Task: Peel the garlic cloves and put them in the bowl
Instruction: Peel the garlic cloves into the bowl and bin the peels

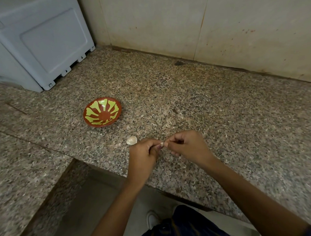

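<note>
Over the front edge of the counter (204,100), the left hand (144,154) and the right hand (186,146) both pinch one small garlic clove (162,144) between their fingertips. Too little of it shows to tell which way it points. A second clove (131,140) lies on the counter just beside the left hand, with the bowl (102,112) farther back.

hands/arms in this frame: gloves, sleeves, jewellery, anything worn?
Both hands bare: left hand and right hand show no gloves and no visible rings. Both forearms are bare to the frame edge, with no watch or bracelet in view. At the bottom right corner there may be a dark sleeve edge, too cropped to be sure. A fingernail by the clove looks dark, possibly polished; too small to be sure.
</note>
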